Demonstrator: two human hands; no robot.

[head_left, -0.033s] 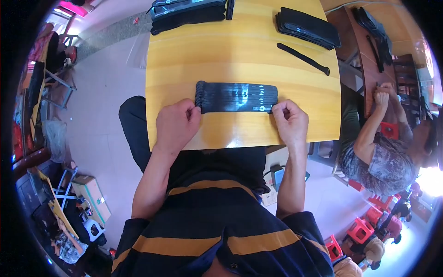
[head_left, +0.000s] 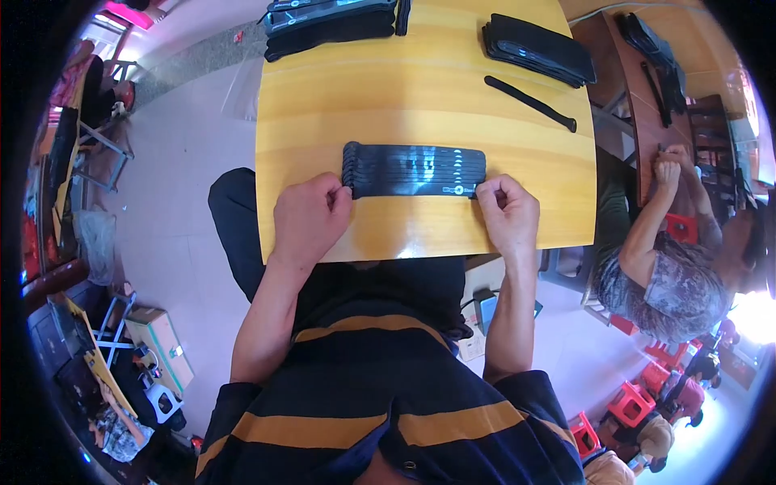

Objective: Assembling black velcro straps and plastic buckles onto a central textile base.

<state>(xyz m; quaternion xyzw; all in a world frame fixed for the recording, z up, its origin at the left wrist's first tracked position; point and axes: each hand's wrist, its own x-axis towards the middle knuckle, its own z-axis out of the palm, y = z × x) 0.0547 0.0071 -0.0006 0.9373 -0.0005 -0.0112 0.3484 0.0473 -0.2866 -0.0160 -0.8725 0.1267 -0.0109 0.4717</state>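
A flat set of black straps (head_left: 416,170) lies on the yellow wooden table (head_left: 380,230), laid side by side and overlapping, with thicker ends lined up at the left. Pale printed marks run down their right part. My left hand (head_left: 311,214) is closed in a pinch at the lower left end of the nearest strap. At that strap's right end, my right hand (head_left: 509,212) pinches too, thumb against bent fingers. The fingertips partly hide both strap ends. A single black strap (head_left: 531,104) lies slanted on the table, beyond my right hand.
Stacked black straps (head_left: 539,50) lie at the far right of the table, and more bundles (head_left: 331,31) at the far left. A co-worker (head_left: 675,275) sits at a brown table (head_left: 647,133) to the right. Red stools (head_left: 630,404) stand at the lower right.
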